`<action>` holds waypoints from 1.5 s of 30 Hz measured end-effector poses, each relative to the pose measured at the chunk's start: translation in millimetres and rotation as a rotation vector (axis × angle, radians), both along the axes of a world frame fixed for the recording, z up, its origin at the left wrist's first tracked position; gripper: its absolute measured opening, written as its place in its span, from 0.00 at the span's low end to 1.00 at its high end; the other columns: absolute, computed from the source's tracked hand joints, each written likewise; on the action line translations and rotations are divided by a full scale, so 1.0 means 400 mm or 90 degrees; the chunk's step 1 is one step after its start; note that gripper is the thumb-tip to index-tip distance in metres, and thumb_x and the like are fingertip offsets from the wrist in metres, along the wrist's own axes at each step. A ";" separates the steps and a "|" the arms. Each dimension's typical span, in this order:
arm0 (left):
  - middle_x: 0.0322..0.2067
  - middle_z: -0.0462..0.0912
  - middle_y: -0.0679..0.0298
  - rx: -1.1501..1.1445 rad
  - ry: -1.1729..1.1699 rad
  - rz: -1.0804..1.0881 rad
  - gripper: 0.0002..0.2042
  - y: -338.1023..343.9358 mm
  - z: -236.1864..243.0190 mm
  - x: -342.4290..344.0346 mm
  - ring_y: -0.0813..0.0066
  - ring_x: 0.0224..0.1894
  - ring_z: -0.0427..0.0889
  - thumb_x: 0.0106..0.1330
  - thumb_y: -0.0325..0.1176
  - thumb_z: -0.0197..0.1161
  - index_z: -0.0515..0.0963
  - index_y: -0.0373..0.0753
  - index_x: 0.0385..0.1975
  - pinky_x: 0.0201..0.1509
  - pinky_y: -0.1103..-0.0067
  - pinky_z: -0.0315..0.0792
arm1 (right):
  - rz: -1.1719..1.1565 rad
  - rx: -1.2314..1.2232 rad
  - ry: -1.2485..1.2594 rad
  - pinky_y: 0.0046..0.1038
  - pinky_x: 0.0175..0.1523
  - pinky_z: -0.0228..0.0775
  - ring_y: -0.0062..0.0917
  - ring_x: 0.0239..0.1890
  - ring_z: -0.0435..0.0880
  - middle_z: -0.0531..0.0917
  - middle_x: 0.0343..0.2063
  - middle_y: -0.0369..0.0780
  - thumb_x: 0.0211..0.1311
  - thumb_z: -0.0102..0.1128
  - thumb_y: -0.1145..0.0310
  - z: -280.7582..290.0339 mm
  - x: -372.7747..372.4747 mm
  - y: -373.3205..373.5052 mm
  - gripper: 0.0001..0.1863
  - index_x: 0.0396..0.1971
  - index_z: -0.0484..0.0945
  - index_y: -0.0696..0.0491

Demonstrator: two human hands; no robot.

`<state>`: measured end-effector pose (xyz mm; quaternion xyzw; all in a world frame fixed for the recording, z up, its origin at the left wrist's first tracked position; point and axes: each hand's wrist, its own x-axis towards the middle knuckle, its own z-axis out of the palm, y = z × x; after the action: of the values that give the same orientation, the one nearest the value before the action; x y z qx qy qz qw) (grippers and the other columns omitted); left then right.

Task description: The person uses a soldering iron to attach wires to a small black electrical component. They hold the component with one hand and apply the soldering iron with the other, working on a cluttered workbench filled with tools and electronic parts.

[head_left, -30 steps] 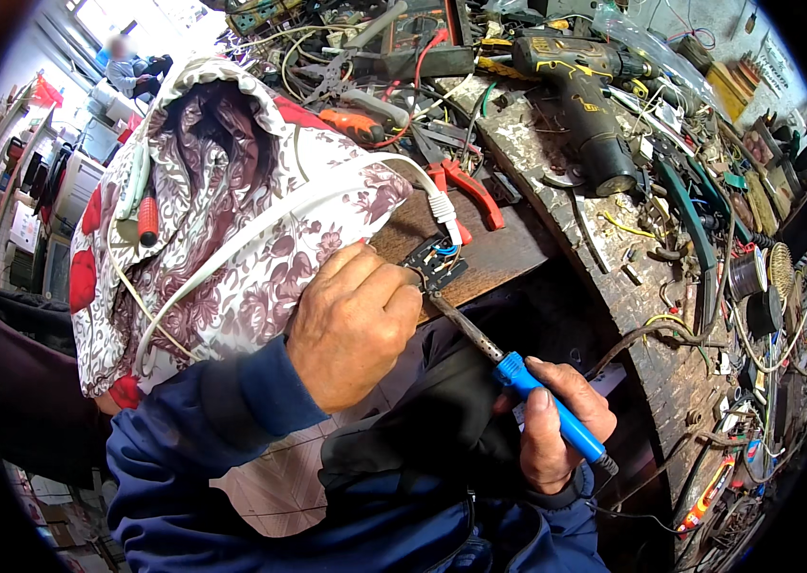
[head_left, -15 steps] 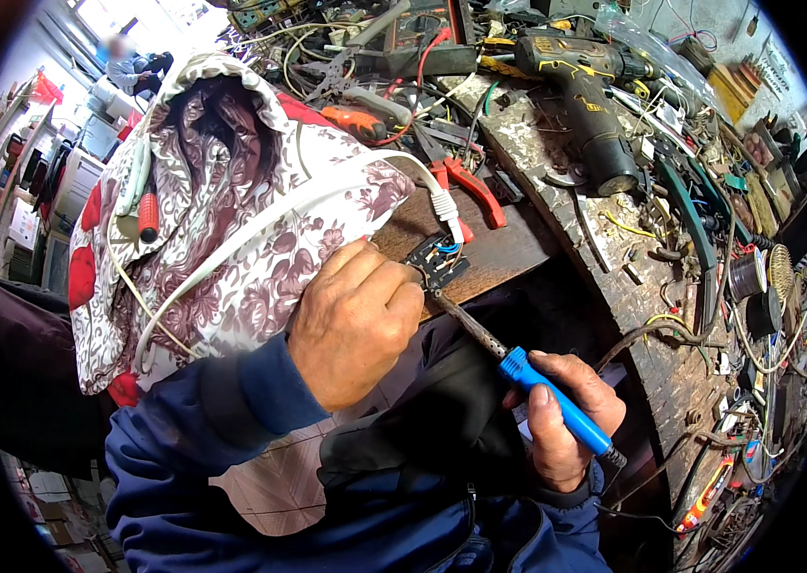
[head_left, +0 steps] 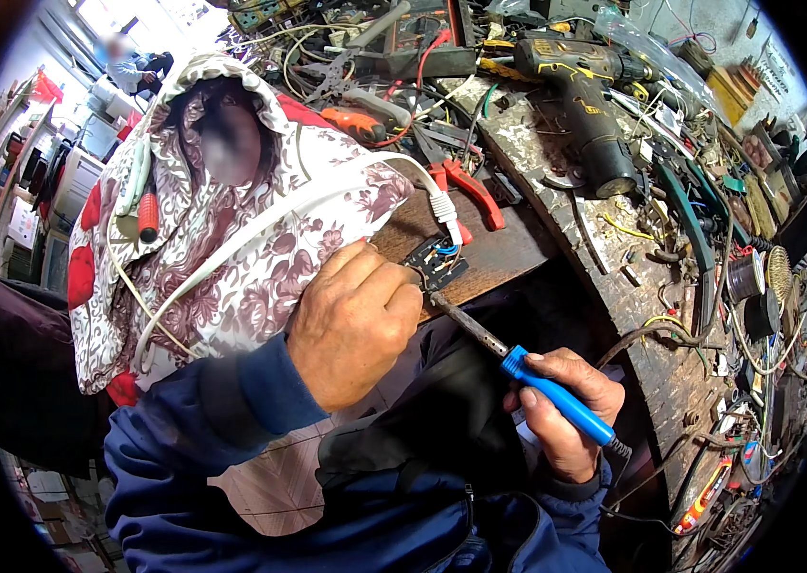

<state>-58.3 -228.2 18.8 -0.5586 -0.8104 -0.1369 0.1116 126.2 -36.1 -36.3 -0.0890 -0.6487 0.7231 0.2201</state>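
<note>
My right hand (head_left: pixel 571 406) grips a soldering iron by its blue handle (head_left: pixel 566 406). The iron's dark metal barrel (head_left: pixel 470 325) points up and left, with its tip at the lower edge of a small opened black plastic housing (head_left: pixel 437 265). Blue wires and small metal contacts show inside that housing, and a white cable (head_left: pixel 279 205) runs into its top. My left hand (head_left: pixel 351 320) is closed, its fingertips at the housing's left edge. What the fingers pinch is hidden behind them. Red-handled pliers (head_left: pixel 470 191) lie just beyond the housing on the wooden board (head_left: pixel 509 253).
A floral fabric bundle (head_left: pixel 260 277) with a red-handled tool (head_left: pixel 148 218) on it fills the left. Along the right runs a worn workbench (head_left: pixel 614 277) crowded with a cordless drill (head_left: pixel 594 124), wire, a solder spool (head_left: pixel 745 275) and scraps. A person (head_left: pixel 127 67) sits far back.
The soldering iron and my right hand have shifted very slightly, the tip staying at the housing's lower edge. My left hand has hardly moved.
</note>
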 end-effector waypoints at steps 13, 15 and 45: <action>0.39 0.86 0.57 0.010 -0.002 0.002 0.07 0.004 -0.005 0.000 0.57 0.42 0.83 0.54 0.20 0.68 0.81 0.33 0.33 0.58 0.60 0.77 | -0.058 -0.055 -0.032 0.23 0.38 0.80 0.26 0.31 0.90 0.89 0.34 0.48 0.61 0.70 0.77 0.006 0.004 -0.017 0.18 0.50 0.84 0.67; 0.39 0.86 0.57 0.009 -0.003 0.005 0.07 0.003 -0.003 0.002 0.57 0.42 0.84 0.54 0.20 0.68 0.81 0.33 0.33 0.58 0.60 0.77 | -0.058 -0.038 -0.035 0.24 0.40 0.80 0.27 0.32 0.90 0.89 0.34 0.48 0.60 0.70 0.76 0.004 0.005 -0.013 0.18 0.49 0.84 0.67; 0.39 0.85 0.57 0.010 0.005 -0.006 0.06 0.003 -0.001 0.000 0.57 0.43 0.84 0.56 0.20 0.68 0.82 0.33 0.33 0.60 0.59 0.77 | -0.108 0.041 -0.006 0.23 0.36 0.75 0.22 0.29 0.86 0.87 0.30 0.46 0.62 0.68 0.72 0.024 -0.029 -0.010 0.14 0.45 0.86 0.66</action>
<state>-58.1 -227.0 18.6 -0.5618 -0.8065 -0.1417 0.1182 114.6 -39.9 -26.7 -0.1397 -0.6625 0.6805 0.2801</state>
